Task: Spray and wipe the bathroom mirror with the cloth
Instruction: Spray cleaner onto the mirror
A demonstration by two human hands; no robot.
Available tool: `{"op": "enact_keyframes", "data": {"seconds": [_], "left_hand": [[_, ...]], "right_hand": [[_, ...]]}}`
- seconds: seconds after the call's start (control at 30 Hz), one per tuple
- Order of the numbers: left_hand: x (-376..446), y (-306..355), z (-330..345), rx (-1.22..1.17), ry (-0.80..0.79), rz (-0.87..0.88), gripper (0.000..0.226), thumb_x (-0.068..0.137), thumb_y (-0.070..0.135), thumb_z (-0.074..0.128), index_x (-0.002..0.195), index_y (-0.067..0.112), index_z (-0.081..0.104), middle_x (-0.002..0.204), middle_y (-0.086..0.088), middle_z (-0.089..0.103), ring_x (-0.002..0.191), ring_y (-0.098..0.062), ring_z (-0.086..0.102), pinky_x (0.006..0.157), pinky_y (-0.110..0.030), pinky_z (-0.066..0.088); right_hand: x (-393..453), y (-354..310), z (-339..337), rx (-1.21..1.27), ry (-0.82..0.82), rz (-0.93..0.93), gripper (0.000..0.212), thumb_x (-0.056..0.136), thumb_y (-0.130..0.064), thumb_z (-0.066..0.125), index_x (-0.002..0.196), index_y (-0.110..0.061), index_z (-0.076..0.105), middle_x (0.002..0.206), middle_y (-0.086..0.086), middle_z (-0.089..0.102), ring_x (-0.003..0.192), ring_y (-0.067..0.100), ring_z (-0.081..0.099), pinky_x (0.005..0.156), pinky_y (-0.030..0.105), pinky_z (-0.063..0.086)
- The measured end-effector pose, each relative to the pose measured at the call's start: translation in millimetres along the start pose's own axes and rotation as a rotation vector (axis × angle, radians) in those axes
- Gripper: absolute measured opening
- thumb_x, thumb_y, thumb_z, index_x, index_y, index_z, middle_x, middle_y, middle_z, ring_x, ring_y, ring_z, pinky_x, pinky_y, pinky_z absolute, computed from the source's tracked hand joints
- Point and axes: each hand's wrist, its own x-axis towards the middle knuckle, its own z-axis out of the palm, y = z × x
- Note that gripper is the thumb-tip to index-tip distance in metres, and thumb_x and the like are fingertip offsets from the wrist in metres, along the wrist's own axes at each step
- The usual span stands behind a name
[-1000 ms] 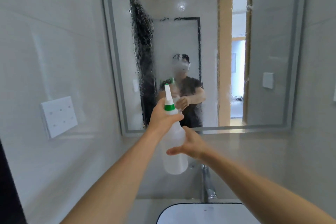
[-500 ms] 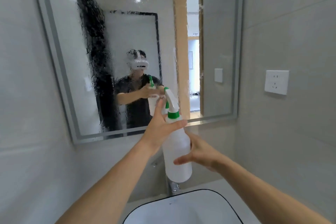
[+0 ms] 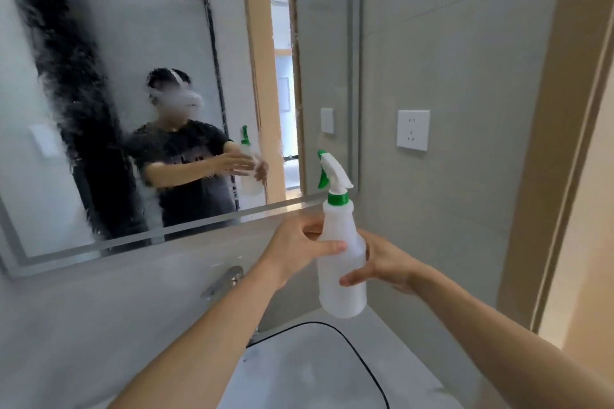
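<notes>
L hand (image 3: 300,242) grips the spray bottle (image 3: 342,262) round its upper body, thumb across the front, fingers curled behind, below the green collar. Off the trigger, so this reads as carrying, not spraying. R hand (image 3: 385,262) cups the bottle from the far side, thumb low on the front, fingers hidden behind the plastic; looks like a hold w/ curled fingers, prob. a hand-over from L to R or a steadying grip. Both touch the bottle at once.

Bottle upright, translucent white, white trigger head w/ green nozzle pointing up-left toward the glass. It hangs above the right end of the basin (image 3: 375,372), clear of the rim, not resting on anything.

Mirror (image 3: 133,60) sits up-left on the wall, its lower edge just beyond the L hand. Glass is wet: streaks and mist smear the reflection, heaviest on the left side. Judging by that, spray step is largely done & wiping comes next.

No cloth in view anywhere, so can't say where it is. Likely the bottle needs parking first to free a hand.

Faucet (image 3: 222,280) stands behind the basin, below the mirror. Wall socket (image 3: 413,130) on the right wall, near the nozzle's height but well apart; worth keeping spray away from it.
</notes>
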Motion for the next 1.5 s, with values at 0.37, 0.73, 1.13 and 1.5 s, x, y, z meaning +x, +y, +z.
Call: {"op": "enact_keyframes", "data": {"seconds": [0.37, 0.73, 1.13, 1.5], "left_hand": [[22, -15, 79, 0.013, -0.047, -0.044, 0.040, 0.073, 0.027, 0.087, 0.109, 0.031, 0.072, 0.104, 0.014, 0.076, 0.094, 0.000, 0.070, 0.085, -0.024, 0.055], [31, -48, 130, 0.042, -0.077, -0.118, 0.046, 0.065, 0.032, 0.086, 0.109, 0.031, 0.072, 0.102, 0.014, 0.076, 0.098, -0.005, 0.071, 0.093, -0.036, 0.056], [48, -73, 149, 0.050, -0.013, -0.173, 0.048, 0.061, 0.036, 0.086, 0.107, 0.030, 0.073, 0.100, 0.015, 0.076, 0.097, -0.002, 0.069, 0.091, -0.030, 0.055], [48, -124, 197, 0.081, -0.003, -0.349, 0.050, 0.065, 0.022, 0.091, 0.111, 0.022, 0.072, 0.105, 0.004, 0.074, 0.099, -0.016, 0.068, 0.077, -0.037, 0.058]], "right_hand": [[-41, 50, -38, 0.001, 0.005, 0.081, 0.070, 0.064, -0.012, 0.086, 0.117, -0.051, 0.064, 0.121, -0.010, 0.071, 0.113, 0.008, 0.067, 0.089, 0.023, 0.055], [-58, 108, -58, -0.039, 0.052, 0.186, 0.079, 0.065, -0.004, 0.087, 0.129, -0.040, 0.056, 0.120, -0.016, 0.070, 0.110, 0.002, 0.065, 0.086, 0.020, 0.055], [-35, 143, -71, -0.084, 0.097, 0.244, 0.087, 0.054, -0.013, 0.092, 0.130, -0.034, 0.055, 0.118, -0.009, 0.071, 0.110, 0.013, 0.067, 0.098, 0.043, 0.056], [-38, 204, -69, -0.272, 0.141, 0.401, 0.086, 0.050, -0.017, 0.095, 0.126, -0.032, 0.057, 0.115, -0.007, 0.069, 0.108, 0.017, 0.064, 0.094, 0.040, 0.055]]}}
